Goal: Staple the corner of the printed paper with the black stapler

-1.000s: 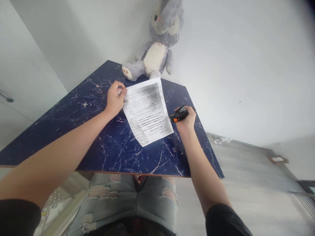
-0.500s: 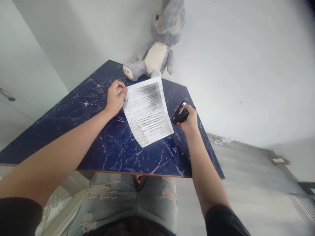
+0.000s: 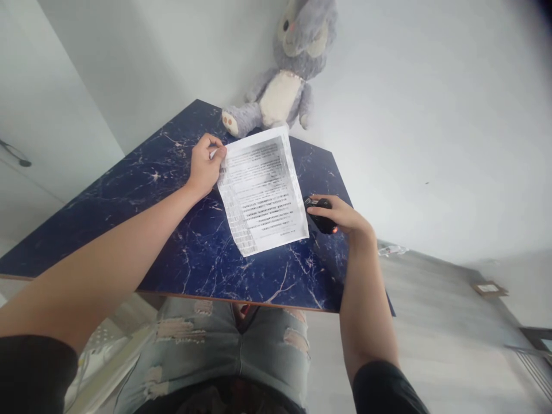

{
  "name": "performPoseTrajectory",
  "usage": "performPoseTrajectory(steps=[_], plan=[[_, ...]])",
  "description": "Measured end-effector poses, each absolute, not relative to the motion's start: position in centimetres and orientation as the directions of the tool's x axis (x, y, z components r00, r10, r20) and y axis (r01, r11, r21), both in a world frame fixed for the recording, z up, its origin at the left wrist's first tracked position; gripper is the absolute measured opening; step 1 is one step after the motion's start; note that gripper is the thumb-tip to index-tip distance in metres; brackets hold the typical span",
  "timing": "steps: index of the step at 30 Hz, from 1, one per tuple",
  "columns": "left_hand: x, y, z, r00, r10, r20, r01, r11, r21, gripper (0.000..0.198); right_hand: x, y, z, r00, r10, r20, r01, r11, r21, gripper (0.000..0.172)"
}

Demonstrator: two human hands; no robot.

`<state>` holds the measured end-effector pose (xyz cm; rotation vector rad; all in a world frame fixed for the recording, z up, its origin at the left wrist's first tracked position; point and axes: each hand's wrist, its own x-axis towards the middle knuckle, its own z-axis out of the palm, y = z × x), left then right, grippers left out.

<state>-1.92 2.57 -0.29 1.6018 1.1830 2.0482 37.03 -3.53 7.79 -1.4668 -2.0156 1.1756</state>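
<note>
Pinching printed paper [image 3: 263, 195] in our left hand [image 3: 207, 164], our right hand [image 3: 341, 215] gripping a black tool [image 3: 321, 223], we have both secured.

Head-worn view, forward and down.

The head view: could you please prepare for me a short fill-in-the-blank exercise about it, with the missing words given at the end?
1. The hand that grips the black object is the person's ____ one.
2. The left hand holds a printed sheet of ____.
3. The tabletop, veined with pale lines, is dark ____.
4. Of the printed sheet and the plush toy, the one farther from the person is the ____.

Missing words: right; paper; blue; plush toy.
</note>
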Motion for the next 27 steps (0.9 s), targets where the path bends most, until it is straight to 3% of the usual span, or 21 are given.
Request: performPoseTrajectory(steps=[9, 15, 27], plan=[[-1.7, 2.2, 0.2, -0.342, 0.666, 0.663, 0.263, -0.610, 0.748, 0.036, 35.9, -4.2, 8.3, -0.444, 0.883, -0.152, 0.682, 0.224, -0.696, 0.031], [-1.7, 2.1, 0.4, -0.348, 0.666, 0.660, 0.264, -0.606, 0.750, 0.032, 35.8, -3.8, 7.9, -0.367, 0.924, -0.108, 0.716, 0.207, -0.666, 0.037], [-1.7, 2.2, 0.2, -0.354, 0.670, 0.653, 0.263, -0.598, 0.757, 0.039, 35.2, -4.2, 8.0, -0.416, 0.902, -0.117, 0.713, 0.244, -0.658, 0.037]])
